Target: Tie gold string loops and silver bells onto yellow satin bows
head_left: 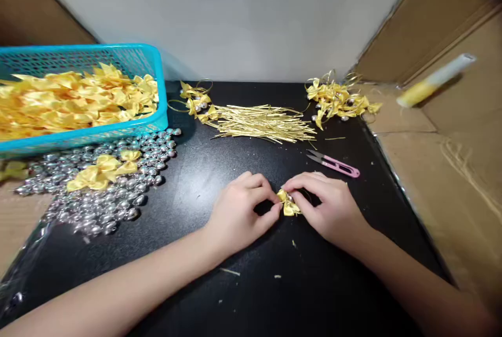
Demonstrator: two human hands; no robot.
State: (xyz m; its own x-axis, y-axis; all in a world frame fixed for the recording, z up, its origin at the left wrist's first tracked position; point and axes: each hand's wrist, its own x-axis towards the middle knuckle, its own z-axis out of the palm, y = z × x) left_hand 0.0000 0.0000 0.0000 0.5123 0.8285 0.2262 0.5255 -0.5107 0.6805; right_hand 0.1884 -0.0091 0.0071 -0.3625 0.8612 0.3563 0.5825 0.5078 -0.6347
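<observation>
Between my two hands, low over the black tabletop (188, 285), is a yellow ribbon bow (290, 208) with a silver bead at its middle. My left hand (245, 211) pinches the bow's left edge between thumb and fingertips. From the other side, my right hand (327, 204) has its thumb and index finger closed on the bow near the bead. A thin gold strand shows faintly behind the right fingers. Pink-handled thread snips (335, 164) lie just beyond my right hand.
A blue basket (161, 86) full of yellow bows stands at the left. Silver beads (125, 198) spread before it, with a few loose bows (100, 172) on top. Gold twist ties (262, 123) lie at the back, between two clusters of beaded bows (337, 99). Cardboard (408, 170) borders the right.
</observation>
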